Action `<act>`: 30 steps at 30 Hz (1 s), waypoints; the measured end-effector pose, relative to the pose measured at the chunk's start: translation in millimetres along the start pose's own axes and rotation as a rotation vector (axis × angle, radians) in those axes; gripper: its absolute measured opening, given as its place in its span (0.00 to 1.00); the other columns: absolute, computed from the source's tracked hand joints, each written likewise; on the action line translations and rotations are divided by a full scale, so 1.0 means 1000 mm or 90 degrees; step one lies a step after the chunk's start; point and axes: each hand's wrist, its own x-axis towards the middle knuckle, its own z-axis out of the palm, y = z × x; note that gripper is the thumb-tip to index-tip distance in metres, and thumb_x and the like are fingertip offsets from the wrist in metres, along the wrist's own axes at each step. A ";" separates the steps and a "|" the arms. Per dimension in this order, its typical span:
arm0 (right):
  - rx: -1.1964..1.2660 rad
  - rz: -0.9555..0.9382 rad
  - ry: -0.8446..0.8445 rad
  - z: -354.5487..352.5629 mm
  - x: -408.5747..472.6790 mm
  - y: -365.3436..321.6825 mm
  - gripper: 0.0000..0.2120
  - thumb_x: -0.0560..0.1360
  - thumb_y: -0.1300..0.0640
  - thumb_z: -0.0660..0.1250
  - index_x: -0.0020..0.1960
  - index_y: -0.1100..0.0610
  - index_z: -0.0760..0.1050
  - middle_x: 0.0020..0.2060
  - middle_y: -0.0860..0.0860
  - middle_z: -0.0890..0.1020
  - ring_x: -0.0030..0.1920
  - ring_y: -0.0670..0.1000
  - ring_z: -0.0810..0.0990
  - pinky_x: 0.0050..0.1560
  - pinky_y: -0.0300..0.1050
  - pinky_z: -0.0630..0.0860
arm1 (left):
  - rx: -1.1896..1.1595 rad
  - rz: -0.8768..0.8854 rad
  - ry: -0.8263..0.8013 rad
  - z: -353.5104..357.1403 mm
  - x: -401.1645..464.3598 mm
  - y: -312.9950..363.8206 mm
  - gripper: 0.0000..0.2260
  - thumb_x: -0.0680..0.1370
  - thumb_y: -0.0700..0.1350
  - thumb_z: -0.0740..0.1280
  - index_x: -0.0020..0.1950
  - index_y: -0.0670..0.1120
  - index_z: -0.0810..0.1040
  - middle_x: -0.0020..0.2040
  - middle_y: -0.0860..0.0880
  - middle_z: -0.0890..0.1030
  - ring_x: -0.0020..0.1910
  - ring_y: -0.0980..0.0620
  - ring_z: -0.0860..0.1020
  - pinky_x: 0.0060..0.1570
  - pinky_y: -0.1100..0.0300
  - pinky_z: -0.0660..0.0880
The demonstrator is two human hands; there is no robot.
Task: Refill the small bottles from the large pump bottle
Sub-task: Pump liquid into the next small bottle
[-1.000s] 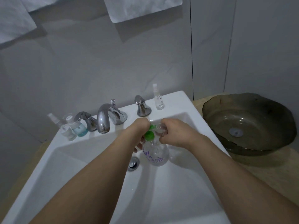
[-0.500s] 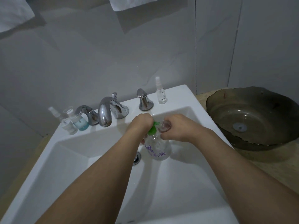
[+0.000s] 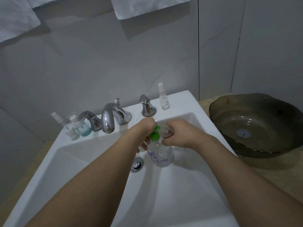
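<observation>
While the large pump bottle (image 3: 161, 157) stands upright at frame centre inside the sink (image 3: 180, 185), green pump up, holding clear liquid, the left hand (image 3: 144, 128) presses its pump and the right hand (image 3: 178, 135) grips a small bottle (image 3: 167, 131) beside the nozzle.

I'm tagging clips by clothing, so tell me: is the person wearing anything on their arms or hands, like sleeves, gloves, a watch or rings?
Nothing is worn that shows. Both forearms are bare from the bottom edge of the picture up to the wrists, with no sleeve in view. The left hand and right hand have no gloves, and no watch or bracelet shows at either wrist. The fingers are mostly hidden, so rings cannot be ruled out.
</observation>
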 end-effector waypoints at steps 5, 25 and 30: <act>-0.031 0.011 -0.011 0.000 0.000 0.001 0.12 0.62 0.49 0.73 0.39 0.52 0.72 0.36 0.45 0.76 0.36 0.45 0.76 0.30 0.41 0.70 | 0.018 0.051 0.065 0.007 0.000 0.002 0.12 0.75 0.39 0.54 0.38 0.38 0.74 0.42 0.37 0.81 0.38 0.37 0.82 0.23 0.51 0.78; -0.001 0.004 0.008 0.000 -0.002 -0.003 0.10 0.61 0.51 0.72 0.35 0.51 0.71 0.33 0.45 0.78 0.35 0.44 0.76 0.31 0.41 0.69 | -0.032 -0.007 -0.058 -0.003 0.000 -0.004 0.24 0.64 0.51 0.51 0.47 0.40 0.79 0.47 0.39 0.82 0.44 0.37 0.81 0.37 0.44 0.73; -0.012 0.002 0.010 -0.002 -0.004 -0.004 0.10 0.62 0.51 0.71 0.35 0.51 0.70 0.35 0.46 0.78 0.37 0.48 0.77 0.33 0.42 0.70 | -0.013 -0.014 -0.053 -0.002 0.006 -0.003 0.23 0.67 0.50 0.52 0.49 0.39 0.80 0.47 0.39 0.82 0.43 0.37 0.82 0.40 0.44 0.74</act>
